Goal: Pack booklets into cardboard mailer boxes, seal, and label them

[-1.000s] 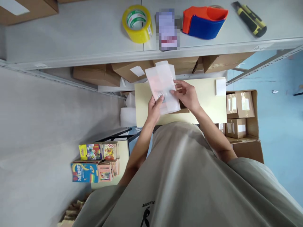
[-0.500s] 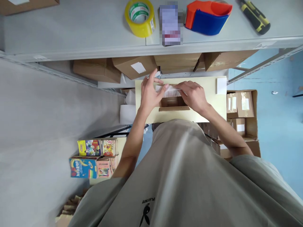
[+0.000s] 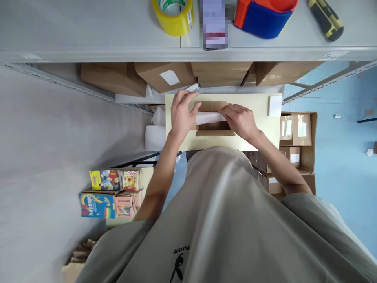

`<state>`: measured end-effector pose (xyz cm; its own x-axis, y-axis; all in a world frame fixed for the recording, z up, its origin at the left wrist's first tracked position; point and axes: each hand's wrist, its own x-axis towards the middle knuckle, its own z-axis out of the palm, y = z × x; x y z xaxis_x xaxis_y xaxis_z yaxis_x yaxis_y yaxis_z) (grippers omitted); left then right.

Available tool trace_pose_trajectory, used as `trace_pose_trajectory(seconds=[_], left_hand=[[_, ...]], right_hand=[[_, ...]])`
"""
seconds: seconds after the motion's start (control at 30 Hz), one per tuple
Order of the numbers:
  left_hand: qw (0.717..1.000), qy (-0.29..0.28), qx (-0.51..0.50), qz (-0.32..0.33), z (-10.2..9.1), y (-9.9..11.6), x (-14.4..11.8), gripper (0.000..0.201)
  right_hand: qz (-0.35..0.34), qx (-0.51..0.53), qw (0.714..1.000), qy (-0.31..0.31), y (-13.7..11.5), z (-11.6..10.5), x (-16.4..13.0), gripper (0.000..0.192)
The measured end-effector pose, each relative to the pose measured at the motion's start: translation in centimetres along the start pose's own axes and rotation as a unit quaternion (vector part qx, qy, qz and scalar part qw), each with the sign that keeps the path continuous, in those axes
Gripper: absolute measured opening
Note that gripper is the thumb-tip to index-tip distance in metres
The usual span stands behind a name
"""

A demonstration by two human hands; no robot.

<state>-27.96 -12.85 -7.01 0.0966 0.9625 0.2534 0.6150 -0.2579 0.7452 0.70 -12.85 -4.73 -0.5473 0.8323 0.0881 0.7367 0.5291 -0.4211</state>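
An open cardboard box (image 3: 215, 133) sits on the pale yellow tabletop (image 3: 265, 133), its flaps raised. A strip of whitish, translucent wrapping sheet (image 3: 208, 118) lies in the mouth of the box. My right hand (image 3: 240, 121) pinches the right end of this sheet at the box's right side. At the left end, my left hand (image 3: 182, 116) is held with thumb and fingers apart, close beside the sheet. What lies deeper in the box is hidden by the sheet and by shadow.
Above the table, a grey shelf (image 3: 88, 35) carries yellow tape (image 3: 176, 24), a blurred phone-like item (image 3: 214, 23), a red-and-blue holder (image 3: 265, 19) and a yellow-black handled tool (image 3: 326, 19). Cartons (image 3: 222, 74) fill the level below. Booklets (image 3: 98, 205) stand at left, boxes (image 3: 302, 129) at right.
The sheet has sunk lower toward the box opening, showing the back flap. My left thumb and fingers have come off the sheet. My right hand stays at its end. The view has shifted slightly.
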Motion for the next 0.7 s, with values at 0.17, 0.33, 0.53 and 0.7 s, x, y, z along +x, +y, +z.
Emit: trace_pose_trajectory(seconds=[0.17,0.33,0.53,0.7], left_hand=[[0.984,-0.145,0.095,0.052,2.3,0.9,-0.9,0.015],[0.965,-0.225,0.137,0.005,6.0,-2.3,-0.9,0.031],[0.944,-0.273,0.164,-0.08,9.5,-4.9,-1.4,0.045],[0.927,-0.301,0.196,-0.105,11.2,-5.7,-2.2,0.045]], right_hand=[[0.058,-0.021,0.997,-0.051,1.5,1.7,0.3,0.043],[0.1,-0.02,0.985,-0.139,3.2,5.2,1.1,0.045],[0.114,-0.031,0.969,-0.215,3.8,9.9,2.0,0.049],[0.11,-0.054,0.956,-0.268,3.5,11.9,2.6,0.053]])
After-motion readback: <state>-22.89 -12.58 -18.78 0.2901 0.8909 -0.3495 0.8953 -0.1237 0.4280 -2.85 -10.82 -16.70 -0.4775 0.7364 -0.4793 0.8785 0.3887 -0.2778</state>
